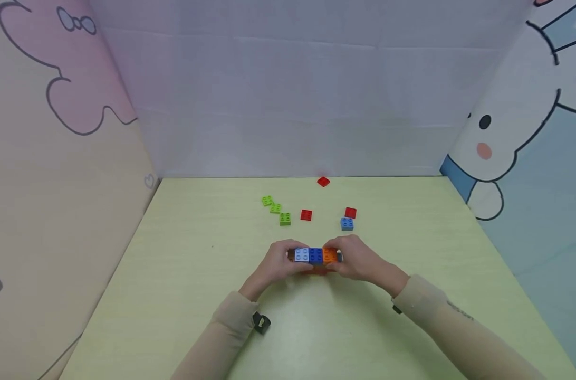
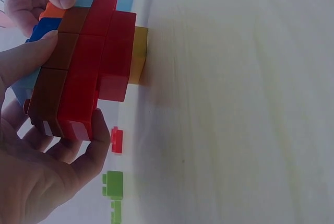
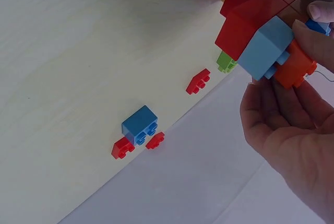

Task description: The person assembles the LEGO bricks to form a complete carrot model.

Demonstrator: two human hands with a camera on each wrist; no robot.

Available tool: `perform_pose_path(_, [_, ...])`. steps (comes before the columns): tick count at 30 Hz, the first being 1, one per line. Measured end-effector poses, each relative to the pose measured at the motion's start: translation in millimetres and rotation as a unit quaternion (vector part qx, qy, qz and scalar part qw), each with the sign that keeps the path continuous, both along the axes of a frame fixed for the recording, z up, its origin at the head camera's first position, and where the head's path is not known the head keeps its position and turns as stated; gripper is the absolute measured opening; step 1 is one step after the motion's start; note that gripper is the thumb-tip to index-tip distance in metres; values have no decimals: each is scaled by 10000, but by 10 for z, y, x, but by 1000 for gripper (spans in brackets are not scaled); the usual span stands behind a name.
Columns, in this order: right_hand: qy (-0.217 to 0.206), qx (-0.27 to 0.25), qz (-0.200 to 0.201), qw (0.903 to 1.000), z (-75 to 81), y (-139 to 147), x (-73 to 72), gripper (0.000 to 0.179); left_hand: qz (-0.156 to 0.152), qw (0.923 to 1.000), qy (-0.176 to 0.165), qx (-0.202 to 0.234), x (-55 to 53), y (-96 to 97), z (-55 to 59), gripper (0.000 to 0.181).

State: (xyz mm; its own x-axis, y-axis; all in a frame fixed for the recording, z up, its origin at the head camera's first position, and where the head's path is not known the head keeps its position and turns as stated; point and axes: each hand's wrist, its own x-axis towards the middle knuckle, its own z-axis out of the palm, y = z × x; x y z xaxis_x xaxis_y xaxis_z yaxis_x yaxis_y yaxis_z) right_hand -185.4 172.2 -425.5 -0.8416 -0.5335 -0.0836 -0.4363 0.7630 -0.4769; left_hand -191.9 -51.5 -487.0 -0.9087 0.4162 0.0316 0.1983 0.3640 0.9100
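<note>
Both ends of the stack [image 1: 316, 255] are gripped, left hand [image 1: 276, 262] at its left, right hand [image 1: 357, 258] at its right, so even, straight pressure likely keeps it square.

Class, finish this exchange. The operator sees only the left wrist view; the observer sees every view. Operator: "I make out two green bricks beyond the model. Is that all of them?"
Observer: No, the head view shows a third green brick, the farthest back of the three.

Operator: Does any blue brick lie loose on the table?

Observer: Yes, a blue brick lies beyond the right hand, with a red piece just behind it.

Operator: At the right-hand end of the model, are the light blue brick's studs covered?

Observer: Not all; the right wrist view shows two bare, beside the orange brick.
</note>
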Motion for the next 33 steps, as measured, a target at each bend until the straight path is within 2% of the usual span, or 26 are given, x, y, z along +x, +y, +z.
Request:
perform_pose_path(9, [-115, -217, -86, 9997, -9, 21, -13, 36, -7, 10000, 35, -28, -31, -5, -3, 33])
perform_pose_path(19, [-247, -666, -156, 9974, -198, 64, -16, 34, 67, 9998, -151, -68, 3, -4, -83, 33])
perform_pose_path(24, [-227, -800, -172, 9964, -226, 69, -14, 33, 85, 9998, -181, 33, 13, -4, -77, 32])
perform_pose_path(33, [-406, -1117, -608, 9910, -282, 57, 27, 33, 87, 9998, -152, 98, 7, -7, -53, 32])
